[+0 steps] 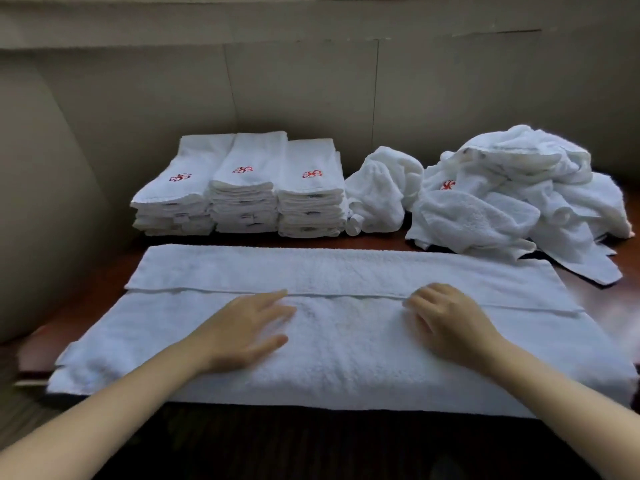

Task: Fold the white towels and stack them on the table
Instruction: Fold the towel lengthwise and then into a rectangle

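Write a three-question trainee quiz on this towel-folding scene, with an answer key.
1. True or false: the left hand and right hand both lie on the spread towel.
2. How many stacks of folded towels stand at the back? A: two. B: three. C: five.
3. Fill in: the crumpled pile lies to the ___ of those stacks.

Key: 1 true; 2 B; 3 right.
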A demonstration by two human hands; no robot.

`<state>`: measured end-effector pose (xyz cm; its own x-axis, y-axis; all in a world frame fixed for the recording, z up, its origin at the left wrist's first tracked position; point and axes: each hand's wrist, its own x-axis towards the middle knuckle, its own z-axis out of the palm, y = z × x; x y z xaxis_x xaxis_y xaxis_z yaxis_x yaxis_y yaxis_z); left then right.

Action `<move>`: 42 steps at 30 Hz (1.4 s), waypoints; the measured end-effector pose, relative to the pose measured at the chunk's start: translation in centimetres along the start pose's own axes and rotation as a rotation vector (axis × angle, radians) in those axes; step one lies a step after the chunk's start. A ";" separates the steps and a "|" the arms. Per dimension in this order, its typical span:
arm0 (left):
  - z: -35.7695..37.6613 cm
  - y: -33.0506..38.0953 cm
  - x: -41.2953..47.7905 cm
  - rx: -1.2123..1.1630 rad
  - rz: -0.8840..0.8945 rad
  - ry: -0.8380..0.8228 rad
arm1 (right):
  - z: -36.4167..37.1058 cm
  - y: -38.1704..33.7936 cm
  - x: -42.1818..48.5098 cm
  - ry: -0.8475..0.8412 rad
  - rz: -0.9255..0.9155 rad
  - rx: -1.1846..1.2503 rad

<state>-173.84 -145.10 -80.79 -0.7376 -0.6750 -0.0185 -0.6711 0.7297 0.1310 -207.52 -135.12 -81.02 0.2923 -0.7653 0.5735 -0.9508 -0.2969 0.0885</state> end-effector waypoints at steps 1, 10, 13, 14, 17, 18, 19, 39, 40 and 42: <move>0.4 0.5 -1.8 0.069 0.075 0.022 | -0.1 -2.3 -0.3 -0.036 -0.109 0.031; 2.0 -4.5 -9.3 0.378 0.216 0.588 | 1.3 -12.8 0.2 -0.124 -0.207 -0.091; 0.1 -6.3 -9.6 0.329 -0.074 0.741 | 1.5 -13.4 1.2 -0.041 -0.096 0.003; -0.9 -6.9 -9.6 0.307 -0.194 0.735 | 1.4 -13.5 1.6 -0.070 -0.027 -0.004; -3.8 -9.9 -9.8 0.051 -0.614 0.577 | 0.6 -12.8 3.4 -0.268 0.232 -0.136; -4.4 -11.0 -9.9 -0.089 -0.689 0.533 | 0.6 -12.1 4.0 -0.321 0.286 -0.184; -4.8 -11.9 -9.9 -0.233 -0.709 0.517 | 0.5 -11.5 4.8 -0.350 0.325 -0.213; -4.1 -17.1 4.2 -0.038 -1.178 0.297 | 8.7 4.4 16.5 -0.726 0.622 0.179; -4.1 -16.3 4.7 0.093 -1.179 0.261 | 8.7 4.1 16.6 -0.732 0.608 0.164; -4.1 -13.9 6.3 0.343 -1.060 0.223 | 8.5 3.2 16.4 -0.698 0.577 0.114</move>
<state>-168.81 -159.95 -78.63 0.2209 -0.9495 0.2228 -0.9595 -0.2525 -0.1247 -204.92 -153.51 -78.23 -0.1949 -0.9731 -0.1226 -0.9635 0.2133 -0.1619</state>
